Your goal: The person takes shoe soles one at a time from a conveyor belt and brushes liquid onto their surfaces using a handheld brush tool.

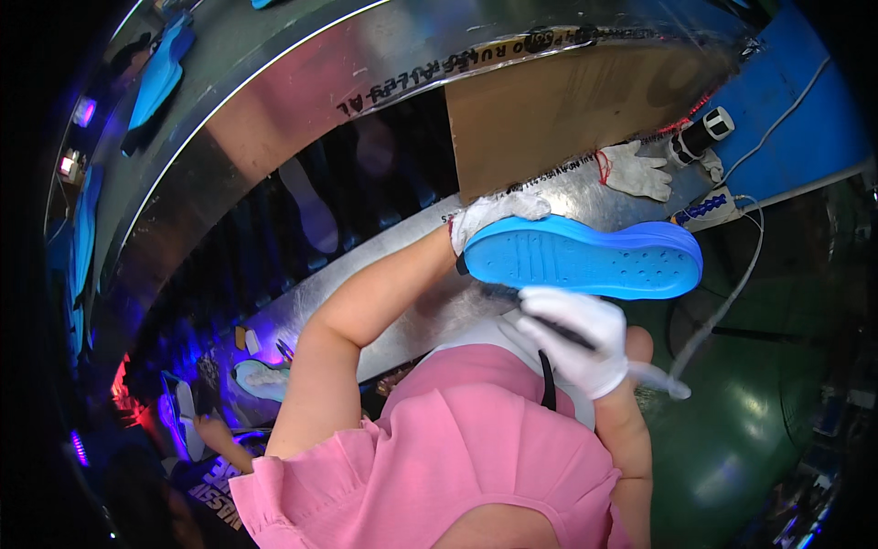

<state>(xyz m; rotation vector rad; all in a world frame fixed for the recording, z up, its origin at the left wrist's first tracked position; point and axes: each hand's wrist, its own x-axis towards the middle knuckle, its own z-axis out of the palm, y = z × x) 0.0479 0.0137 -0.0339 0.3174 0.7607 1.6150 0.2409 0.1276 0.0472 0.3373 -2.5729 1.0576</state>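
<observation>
My left hand (489, 218), in a white glove, grips a bright blue shoe sole (585, 256) by its left end and far edge. The sole is tilted toward me and shows a face with several grooves and small holes. My right hand (581, 339), also gloved in white, is just below the sole's near edge, smeared by motion, with its fingers curled. From behind it sticks a pale rod-shaped tool (660, 378) joined to a thin clear hose (732, 306). The tool's front end is hidden in the hand, and contact with the sole cannot be made out.
A spare white glove (636, 171) lies on the metal ledge (412, 252), near a black-and-white cylinder (702, 135) and a blue hose fitting (709, 209). Cardboard (549, 114) covers part of the machine opening. Blue soles (163, 73) lie on the conveyor. A co-worker's arm (222, 442) is at left.
</observation>
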